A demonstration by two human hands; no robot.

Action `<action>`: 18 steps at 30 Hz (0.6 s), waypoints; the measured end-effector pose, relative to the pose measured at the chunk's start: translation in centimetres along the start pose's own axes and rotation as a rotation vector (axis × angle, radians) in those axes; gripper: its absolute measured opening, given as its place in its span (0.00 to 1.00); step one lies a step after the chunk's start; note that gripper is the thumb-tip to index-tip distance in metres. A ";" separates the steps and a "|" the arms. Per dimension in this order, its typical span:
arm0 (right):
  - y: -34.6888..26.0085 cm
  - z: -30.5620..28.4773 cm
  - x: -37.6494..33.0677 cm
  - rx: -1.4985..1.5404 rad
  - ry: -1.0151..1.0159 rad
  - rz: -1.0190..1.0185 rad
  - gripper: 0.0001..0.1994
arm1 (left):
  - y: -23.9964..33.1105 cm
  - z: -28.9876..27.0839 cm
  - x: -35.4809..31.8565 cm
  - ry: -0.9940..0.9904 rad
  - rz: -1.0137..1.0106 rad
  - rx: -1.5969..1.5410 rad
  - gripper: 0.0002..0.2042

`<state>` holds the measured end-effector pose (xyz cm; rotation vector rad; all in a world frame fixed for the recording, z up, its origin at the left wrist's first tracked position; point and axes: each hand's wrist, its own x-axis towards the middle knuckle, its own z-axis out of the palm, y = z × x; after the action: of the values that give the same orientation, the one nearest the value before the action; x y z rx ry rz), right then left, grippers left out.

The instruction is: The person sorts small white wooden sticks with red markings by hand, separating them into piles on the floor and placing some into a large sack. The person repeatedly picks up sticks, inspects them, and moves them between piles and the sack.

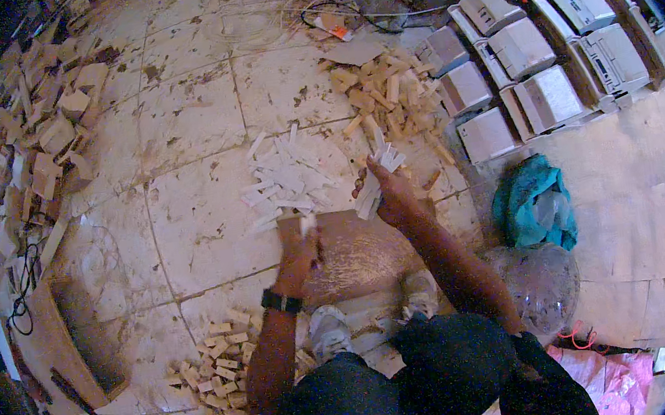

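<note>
My right hand (pixel 396 199) is closed around a bundle of thin white strips (pixel 387 158), whose ends stick out past the fingers. Between my feet and the pile lies a worn brown board (pixel 367 257). My left hand (pixel 297 254), with a dark watch (pixel 281 299) on its wrist, is over the board's left part. Its fingers are closed on a small white strip (pixel 307 225), somewhat blurred. Just beyond the board, a loose pile of similar white strips (pixel 283 172) is spread on the tiled floor.
Small wooden blocks (pixel 223 363) lie by my left forearm, and tan wood pieces (pixel 393 90) are heaped beyond my right hand. Larger offcuts (pixel 53 133) line the far left. Grey box-shaped units (pixel 523 46) stand at the right, near a teal bag (pixel 535 201).
</note>
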<state>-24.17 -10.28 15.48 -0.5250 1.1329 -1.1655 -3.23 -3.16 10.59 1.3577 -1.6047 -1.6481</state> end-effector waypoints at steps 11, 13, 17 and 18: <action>0.7 5.6 -1.8 -1.011 -0.434 0.451 0.18 | -1.5 0.2 5.5 0.252 0.001 -1.001 0.22; 1.1 7.1 -1.1 -1.054 -0.566 0.645 0.20 | -2.4 -0.6 4.9 0.343 0.195 -0.847 0.20; 3.6 8.2 -1.2 -0.587 -0.537 0.740 0.18 | -4.4 -3.4 3.6 0.481 -0.037 -1.236 0.17; 4.3 8.0 -1.0 -0.493 -0.531 0.755 0.17 | -4.6 -3.9 3.1 0.583 -0.003 -0.962 0.14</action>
<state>-15.06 -9.48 15.46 -0.6491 1.0007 -0.0686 0.26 -6.71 5.94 1.1172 -0.3627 -1.4883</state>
